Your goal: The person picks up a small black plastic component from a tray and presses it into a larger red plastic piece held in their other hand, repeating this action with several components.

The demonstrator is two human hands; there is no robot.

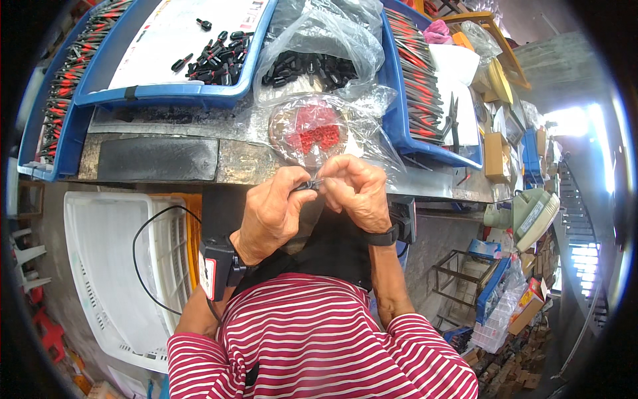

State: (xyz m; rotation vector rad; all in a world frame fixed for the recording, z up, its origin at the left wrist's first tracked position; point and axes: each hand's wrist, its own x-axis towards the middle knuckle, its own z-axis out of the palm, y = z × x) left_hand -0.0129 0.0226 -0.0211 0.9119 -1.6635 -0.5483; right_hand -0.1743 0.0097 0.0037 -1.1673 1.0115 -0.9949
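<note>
Just in front of the bench edge, my two hands meet. My left hand [271, 207] is closed, thumb and forefinger pinching a small black part [307, 185]. My right hand [359, 191] is closed too, its fingertips pressed together at the right end of that part. Whatever the right fingertips hold is too small to name. Beyond the hands, a round dish holds small red pieces [318, 133] under clear plastic. Similar black parts [222, 61] lie heaped on white paper in a blue tray [166, 95], and more black parts [319, 70] fill an open clear bag.
Slim red-and-dark pointed pieces fill a blue tray [393, 73] on the right and another blue tray [65, 143] at far left. Dark pliers [452, 120] lie at right. White plastic crates [119, 279] stand below the bench at left. A black cable [135, 246] loops beside my left arm.
</note>
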